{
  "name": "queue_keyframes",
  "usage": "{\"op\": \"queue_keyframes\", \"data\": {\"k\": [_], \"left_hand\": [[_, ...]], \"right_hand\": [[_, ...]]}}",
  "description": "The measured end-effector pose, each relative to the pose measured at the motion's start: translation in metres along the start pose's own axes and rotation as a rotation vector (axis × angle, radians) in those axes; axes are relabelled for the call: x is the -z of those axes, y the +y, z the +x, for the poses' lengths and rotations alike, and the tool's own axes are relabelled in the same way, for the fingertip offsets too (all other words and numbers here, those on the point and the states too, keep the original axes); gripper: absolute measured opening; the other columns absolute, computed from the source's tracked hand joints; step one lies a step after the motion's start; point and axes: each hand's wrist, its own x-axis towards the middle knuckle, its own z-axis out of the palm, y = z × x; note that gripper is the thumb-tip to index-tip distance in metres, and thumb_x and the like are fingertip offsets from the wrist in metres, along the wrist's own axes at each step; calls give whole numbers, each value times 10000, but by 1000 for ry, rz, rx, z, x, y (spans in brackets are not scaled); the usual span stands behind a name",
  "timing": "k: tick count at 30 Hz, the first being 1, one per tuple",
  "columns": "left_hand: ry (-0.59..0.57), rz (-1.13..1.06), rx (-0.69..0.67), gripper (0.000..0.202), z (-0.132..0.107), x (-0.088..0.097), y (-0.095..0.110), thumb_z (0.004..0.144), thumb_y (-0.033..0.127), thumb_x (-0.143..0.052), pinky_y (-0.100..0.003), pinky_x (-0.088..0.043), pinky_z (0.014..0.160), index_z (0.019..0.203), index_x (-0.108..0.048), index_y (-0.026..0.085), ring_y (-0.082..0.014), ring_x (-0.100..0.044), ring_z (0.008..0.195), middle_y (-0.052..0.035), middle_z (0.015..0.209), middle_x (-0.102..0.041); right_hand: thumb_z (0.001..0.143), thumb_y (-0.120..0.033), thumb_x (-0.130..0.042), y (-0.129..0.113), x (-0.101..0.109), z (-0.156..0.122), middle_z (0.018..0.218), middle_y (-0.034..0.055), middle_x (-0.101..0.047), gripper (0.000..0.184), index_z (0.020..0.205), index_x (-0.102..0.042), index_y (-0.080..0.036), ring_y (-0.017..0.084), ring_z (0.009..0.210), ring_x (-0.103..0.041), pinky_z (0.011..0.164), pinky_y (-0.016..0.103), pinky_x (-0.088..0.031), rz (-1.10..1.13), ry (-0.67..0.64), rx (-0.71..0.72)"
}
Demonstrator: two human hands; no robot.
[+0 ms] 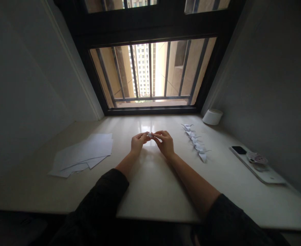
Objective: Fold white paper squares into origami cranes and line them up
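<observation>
Between my fingertips is a small piece of folded white paper (149,135), held above the middle of the sill. My left hand (138,141) pinches its left side, and my right hand (165,141) pinches it from the right. The fingers cover most of the paper, so its exact shape is hidden. To the right of my right hand, several folded paper cranes (194,140) stand in a slanting row. On the left lies a loose stack of white paper sheets (89,150), fanned out and overlapping.
A white windowsill (150,191) carries everything, its front edge near my body. Toward the right wall lies a phone (255,165) with a round grip on its back. A white cylindrical object (212,117) sits in the back right corner. Behind is a dark-framed window (153,111) with bars.
</observation>
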Motion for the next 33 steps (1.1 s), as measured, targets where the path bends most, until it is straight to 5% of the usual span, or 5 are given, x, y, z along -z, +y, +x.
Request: {"op": "queue_keyframes", "data": {"k": [17, 25, 33], "left_hand": [[-53, 30, -99, 395, 0, -1, -2, 652, 498, -699, -321, -489, 714, 839, -723, 151, -213, -670, 786, -99, 812, -717], [-78, 49, -191, 473, -4, -4, -1, 613, 379, -767, -342, -495, 787, 1023, -640, 179, -202, -667, 842, -97, 918, -709], [-7, 344, -416, 287, -12, -4, 3, 681, 383, -723, -323, -513, 790, 918, -635, 246, -193, -659, 891, -32, 940, -696]], "right_hand": [[847, -297, -527, 3, -1, 3, 771, 41, -634, 194, 796, -695, -213, 183, 749, -556, 721, 320, -450, 191, 54, -161], [695, -470, -656, 19, -14, 4, 755, 49, -701, 323, 828, -704, -179, 182, 668, -622, 678, 333, -496, 661, 135, -591], [610, -431, -752, 6, -11, 6, 781, 52, -715, 336, 828, -678, -187, 195, 736, -665, 775, 363, -514, 1010, 14, -671]]}}
